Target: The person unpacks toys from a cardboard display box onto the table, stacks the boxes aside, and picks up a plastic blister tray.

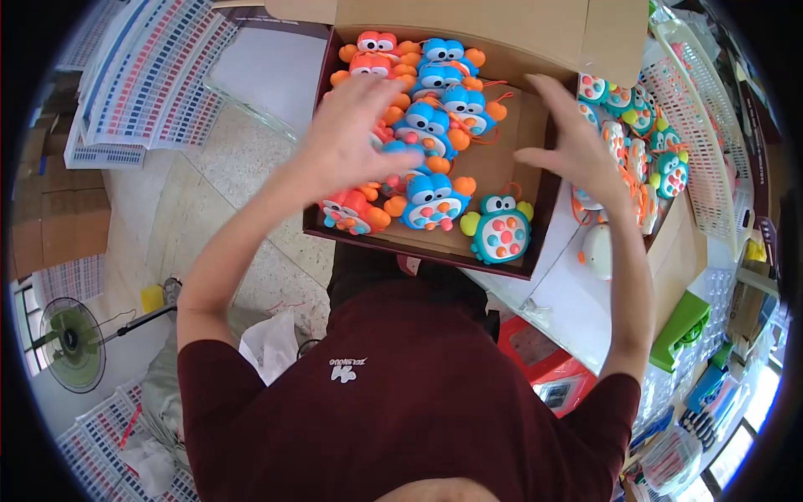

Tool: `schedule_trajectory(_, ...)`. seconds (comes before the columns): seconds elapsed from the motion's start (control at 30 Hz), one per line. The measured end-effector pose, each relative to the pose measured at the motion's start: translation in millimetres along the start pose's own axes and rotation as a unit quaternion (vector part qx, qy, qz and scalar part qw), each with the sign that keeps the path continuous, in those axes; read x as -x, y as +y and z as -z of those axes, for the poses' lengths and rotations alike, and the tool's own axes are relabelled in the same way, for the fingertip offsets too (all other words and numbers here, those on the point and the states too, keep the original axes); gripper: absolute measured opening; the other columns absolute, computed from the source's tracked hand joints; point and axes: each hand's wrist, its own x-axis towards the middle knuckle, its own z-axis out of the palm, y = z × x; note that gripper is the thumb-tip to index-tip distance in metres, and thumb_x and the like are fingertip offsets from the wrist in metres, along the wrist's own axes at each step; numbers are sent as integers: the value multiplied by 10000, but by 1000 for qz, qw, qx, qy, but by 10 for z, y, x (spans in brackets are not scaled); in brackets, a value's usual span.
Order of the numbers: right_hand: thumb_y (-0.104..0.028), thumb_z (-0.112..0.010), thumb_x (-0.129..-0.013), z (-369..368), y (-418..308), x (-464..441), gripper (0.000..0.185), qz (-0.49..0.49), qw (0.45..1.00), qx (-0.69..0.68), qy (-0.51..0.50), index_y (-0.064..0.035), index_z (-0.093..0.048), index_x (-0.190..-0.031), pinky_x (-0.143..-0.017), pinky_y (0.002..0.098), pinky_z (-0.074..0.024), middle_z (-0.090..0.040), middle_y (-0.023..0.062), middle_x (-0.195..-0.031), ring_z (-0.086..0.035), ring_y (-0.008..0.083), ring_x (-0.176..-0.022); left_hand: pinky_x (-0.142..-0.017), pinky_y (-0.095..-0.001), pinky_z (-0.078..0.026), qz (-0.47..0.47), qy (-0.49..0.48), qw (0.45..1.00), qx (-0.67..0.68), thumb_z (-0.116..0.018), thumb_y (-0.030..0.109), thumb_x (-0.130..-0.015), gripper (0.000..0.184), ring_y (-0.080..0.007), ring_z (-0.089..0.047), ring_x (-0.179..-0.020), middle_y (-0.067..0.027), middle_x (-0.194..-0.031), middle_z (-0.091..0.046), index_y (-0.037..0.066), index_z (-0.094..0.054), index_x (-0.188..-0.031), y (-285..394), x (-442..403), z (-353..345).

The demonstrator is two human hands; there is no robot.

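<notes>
A shallow cardboard box (525,125) holds several crab-like toys with big round eyes and coloured buttons. Red toys (355,211) fill its left side, and blue toys (433,203) stand in a column beside them. One green toy (502,230) with yellow claws sits in the near right corner. Slightly blurred, my left hand (355,125) is over the red and blue toys, thumb and fingers apart; whether it touches them I cannot tell. At the box's right wall my right hand (577,138) is spread, with nothing between its fingers.
More toys (640,109) lie to the right of the box, near a white plastic basket (698,125). Printed sheets (155,75) are stacked at the far left. A fan (74,343) stands lower left, and a red plastic stool (544,364) is under the table's edge.
</notes>
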Motion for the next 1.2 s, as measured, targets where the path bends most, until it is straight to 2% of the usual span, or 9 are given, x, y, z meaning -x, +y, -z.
schedule_trajectory(0.1, -258, -786, -610, -183, -52, -219, 888, -65, 978, 199, -1, -86, -337, -1357, -978, 426, -363, -427, 138, -1328, -402, 312, -1224, -920, -477, -366, -44, -57, 994, -77, -766, 408, -604, 830, -396, -369, -1185, -244, -1289, -376, 44, -416, -1261, 362, 175, -166)
schedule_trajectory(0.2, -266, -791, -591, -94, -509, -215, 914, -52, 975, 210, -57, -84, -332, -1360, -976, 418, -359, -409, 156, -1341, -377, 333, -1233, -900, -522, -356, -91, -61, 988, -110, -793, 407, -560, 897, -440, -339, -1187, -286, -1321, -296, 76, -383, -1287, 349, 208, -324)
schedule_trajectory(0.33, -243, -789, -613, -332, -303, -512, 936, -80, 988, -88, -97, -71, -293, -1388, -895, 375, -432, -535, 180, -1193, -530, 267, -1094, -873, -520, -380, -88, -60, 989, -102, -823, 339, -524, 859, -460, -354, -1153, -280, -1334, -263, 69, -430, -1238, 297, 208, -376)
schedule_trajectory(0.43, -208, -793, -636, -546, -118, -623, 905, -76, 986, -115, -95, -54, -303, -1381, -863, 329, -453, -585, 159, -1102, -569, 222, -984, -865, -469, -405, -67, -70, 989, -110, -813, 269, -526, 633, -389, -433, -1043, -232, -1335, -284, 88, -546, -1071, 316, 209, -385)
schedule_trajectory(0.67, -215, -730, -676, -631, -17, -606, 710, -152, 961, -184, -138, -8, -431, -1286, -861, 306, -451, -590, 111, -1054, -565, 181, -964, -756, -449, -461, -48, -84, 994, -45, -803, 304, -545, 620, -367, -533, -883, -266, -1341, -271, 89, -531, -1059, 256, 58, -430)
schedule_trajectory(0.73, -315, -719, -645, -635, -20, -636, 763, -187, 941, -244, -145, 2, -434, -1278, -843, 327, -459, -597, 157, -1063, -581, 244, -968, -729, -450, -476, -29, -119, 992, -17, -798, 309, -549, 614, -374, -561, -869, -283, -1339, -268, 86, -526, -1052, 266, 19, -386)
schedule_trajectory(1.0, -250, -711, -687, -692, 191, -548, 627, -132, 949, -275, -76, 15, -490, -1210, -846, 293, -448, -599, 126, -1028, -571, 180, -961, -696, -442, -499, 24, -164, 986, 22, -745, 275, -575, 569, -380, -607, -863, -293, -1347, -257, 73, -506, -1051, 305, -99, -421)
schedule_trajectory(1.07, -334, -720, -664, -720, 131, -618, 648, -129, 975, -170, -66, 29, -525, -1165, -840, 338, -469, -624, 190, -994, -610, 278, -938, -704, -437, -497, 13, -163, 986, 12, -745, 284, -576, 584, -379, -605, -845, -268, -1342, -268, 81, -509, -1071, 308, -91, -463)
schedule_trajectory(1.2, -245, -675, -707, -829, 246, -607, 413, -72, 989, -125, -12, -1, -573, -1024, -788, 376, -490, -645, 189, -906, -629, 309, -868, -697, -427, -502, 28, -166, 986, -4, -753, 288, -572, 624, -345, -598, -848, -204, -1298, -325, 111, -503, -1115, 367, -145, -440)
